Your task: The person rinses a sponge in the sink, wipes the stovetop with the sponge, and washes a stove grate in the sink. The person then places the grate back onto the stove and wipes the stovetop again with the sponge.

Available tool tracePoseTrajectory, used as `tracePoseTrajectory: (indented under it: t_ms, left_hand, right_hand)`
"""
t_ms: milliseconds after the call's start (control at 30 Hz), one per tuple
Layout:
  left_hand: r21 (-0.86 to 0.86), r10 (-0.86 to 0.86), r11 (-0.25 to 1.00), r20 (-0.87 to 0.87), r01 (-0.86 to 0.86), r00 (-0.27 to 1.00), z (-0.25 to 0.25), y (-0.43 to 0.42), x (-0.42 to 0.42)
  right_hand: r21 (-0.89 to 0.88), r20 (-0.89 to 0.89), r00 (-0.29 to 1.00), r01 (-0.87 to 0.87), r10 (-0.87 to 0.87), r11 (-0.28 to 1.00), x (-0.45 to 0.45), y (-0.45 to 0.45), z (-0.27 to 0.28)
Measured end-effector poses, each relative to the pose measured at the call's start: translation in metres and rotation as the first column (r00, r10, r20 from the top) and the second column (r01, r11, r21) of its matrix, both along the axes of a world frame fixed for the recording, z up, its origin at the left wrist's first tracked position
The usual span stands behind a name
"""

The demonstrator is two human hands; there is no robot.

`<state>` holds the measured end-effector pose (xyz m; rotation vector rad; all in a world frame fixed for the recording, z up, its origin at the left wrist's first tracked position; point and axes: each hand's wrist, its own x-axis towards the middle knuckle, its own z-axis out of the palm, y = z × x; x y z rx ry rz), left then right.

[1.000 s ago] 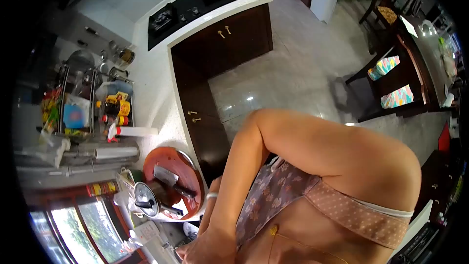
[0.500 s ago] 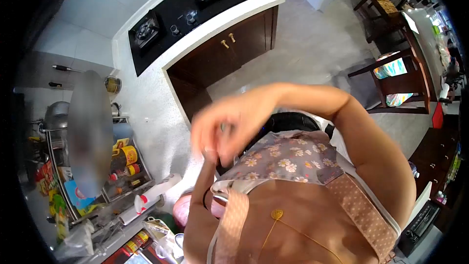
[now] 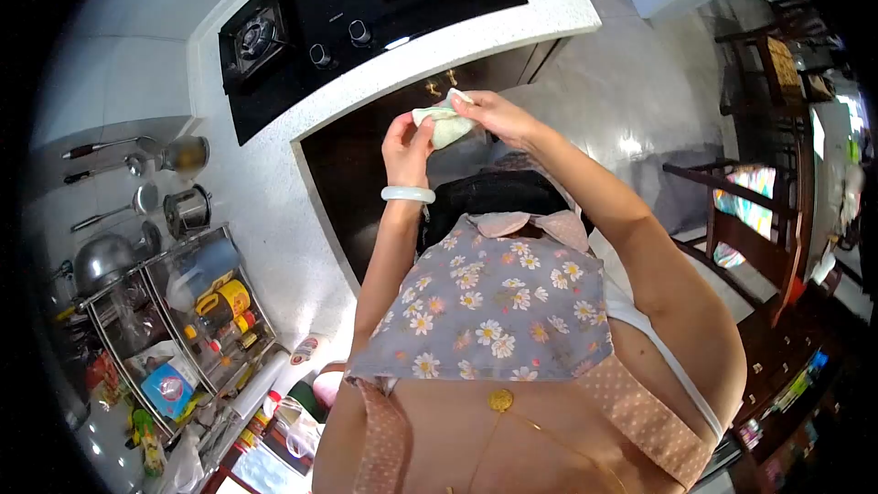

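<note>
A pale green cloth (image 3: 450, 131), folded or bunched up, is stretched between my two hands in front of the apron. My left hand (image 3: 405, 148), with a light bracelet on its wrist, pinches the cloth's left end between thumb and fingers. On the other side, my right hand (image 3: 497, 117) grips the upper right part of the cloth, its thumb on top. Below the hands lies the grey flowered apron (image 3: 489, 311) that I wear. The dark cabinet front (image 3: 352, 165) is just beyond my hands.
Ahead is a black gas stove (image 3: 334, 23) set in a white counter (image 3: 274, 183). Ladles (image 3: 114, 218) hang at the left wall above a rack (image 3: 197, 384) with bottles and packets. A wooden chair (image 3: 750, 220) stands on the right.
My hands were blurred and close together, the right arm bent across the front. Now they are farther forward, apart, with the cloth plainly visible between them. The view has shifted too.
</note>
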<state>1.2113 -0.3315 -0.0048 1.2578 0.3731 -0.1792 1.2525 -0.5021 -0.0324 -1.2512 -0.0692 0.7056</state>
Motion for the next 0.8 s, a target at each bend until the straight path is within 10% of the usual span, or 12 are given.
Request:
tracePoseTrajectory:
  t_ms: [200, 333, 467, 567, 633, 667, 700, 800]
  left_hand:
    - [0.041, 0.135, 0.990, 0.016, -0.135, 0.991, -0.016, -0.025, 0.061]
    - [0.006, 0.215, 0.976, -0.156, -0.217, 0.964, -0.020, -0.008, 0.090]
    - [0.134, 0.152, 0.982, -0.140, -0.134, 0.978, -0.019, -0.003, 0.107]
    - [0.105, 0.183, 0.980, -0.152, -0.168, 0.971, -0.024, 0.021, 0.110]
    - [0.131, 0.192, 0.976, -0.153, -0.173, 0.969, -0.035, 0.043, 0.106]
    - [0.129, 0.213, 0.972, -0.153, -0.194, 0.965, -0.042, 0.056, 0.102]
    - [0.126, 0.233, 0.968, -0.150, -0.215, 0.961, -0.046, 0.067, 0.101]
    - [0.152, 0.313, 0.946, -0.190, -0.287, 0.931, -0.045, 0.100, 0.094]
  right_hand:
    - [-0.128, 0.180, 0.979, -0.076, 0.099, 0.989, 0.072, -0.022, -0.009]
    - [-0.039, -0.263, 0.958, -0.130, 0.115, 0.991, 0.118, -0.023, -0.016]
    - [-0.228, 0.317, 0.926, 0.284, -0.205, 0.931, 0.168, -0.040, -0.027]
    - [-0.435, 0.818, 0.574, 0.604, 0.014, 0.668, 0.202, -0.048, -0.013]
    - [-0.586, 0.800, 0.525, 0.584, 0.289, 0.562, 0.203, -0.043, -0.049]
    - [-0.861, 0.412, 0.848, 0.245, 0.332, 0.445, 0.199, -0.026, -0.043]
    - [-0.672, 0.738, 0.476, 0.580, 0.479, 0.460, 0.200, -0.020, -0.086]
    - [-0.710, 0.696, 0.426, 0.526, 0.578, 0.468, 0.231, 0.041, -0.085]
